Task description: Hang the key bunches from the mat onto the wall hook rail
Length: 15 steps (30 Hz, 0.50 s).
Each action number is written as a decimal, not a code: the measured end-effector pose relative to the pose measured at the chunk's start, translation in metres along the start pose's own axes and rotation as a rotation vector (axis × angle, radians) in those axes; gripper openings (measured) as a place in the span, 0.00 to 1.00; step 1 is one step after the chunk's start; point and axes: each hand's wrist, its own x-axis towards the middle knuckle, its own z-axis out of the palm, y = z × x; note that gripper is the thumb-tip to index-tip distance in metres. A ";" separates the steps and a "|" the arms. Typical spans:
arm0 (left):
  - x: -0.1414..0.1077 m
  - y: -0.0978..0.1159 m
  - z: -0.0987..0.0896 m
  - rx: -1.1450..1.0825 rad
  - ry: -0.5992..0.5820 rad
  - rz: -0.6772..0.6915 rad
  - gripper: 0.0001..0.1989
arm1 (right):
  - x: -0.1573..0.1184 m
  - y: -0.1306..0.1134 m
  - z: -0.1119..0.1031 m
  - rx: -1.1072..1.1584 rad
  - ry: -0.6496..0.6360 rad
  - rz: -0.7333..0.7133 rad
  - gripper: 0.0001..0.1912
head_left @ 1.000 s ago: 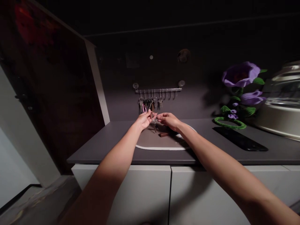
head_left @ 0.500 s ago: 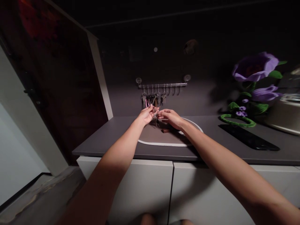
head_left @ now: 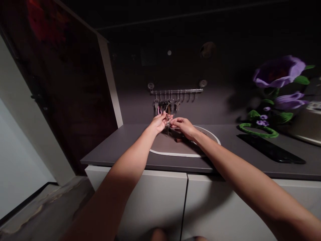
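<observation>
A dark countertop (head_left: 120,147) bears an oval mat (head_left: 173,147) with a white rim, a purple flower (head_left: 278,72) off to the right. Above the mat the left hand (head_left: 158,123) and right hand (head_left: 184,127) meet — fingertips pinched together on a small key ring (head_left: 167,120) (details too dim) — just below the wall's hook rail (head_left: 177,91).

Grey countertop (head_left: 120,147), oval mat (head_left: 175,149), black phone (head_left: 271,153)

Both hands (head_left: 173,124) meet above a mat (head_left: 175,149); a key rack (head_left: 177,91) hangs behind them, a phone (head_left: 271,152) lies to their right.
</observation>
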 end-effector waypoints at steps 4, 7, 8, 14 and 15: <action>0.000 0.000 0.000 -0.019 -0.011 0.021 0.08 | 0.002 0.001 -0.002 -0.007 -0.005 -0.009 0.03; -0.001 0.001 0.000 -0.038 -0.006 0.047 0.08 | 0.003 -0.001 -0.005 0.007 0.011 -0.019 0.04; -0.001 0.002 0.000 -0.039 -0.003 0.054 0.08 | 0.004 -0.002 -0.006 0.012 0.018 -0.024 0.04; -0.004 0.005 0.000 -0.008 0.022 0.071 0.08 | 0.009 -0.006 -0.017 0.064 0.062 -0.099 0.03; -0.004 0.004 0.000 0.001 0.024 0.071 0.07 | 0.010 -0.006 -0.018 0.083 0.064 -0.117 0.04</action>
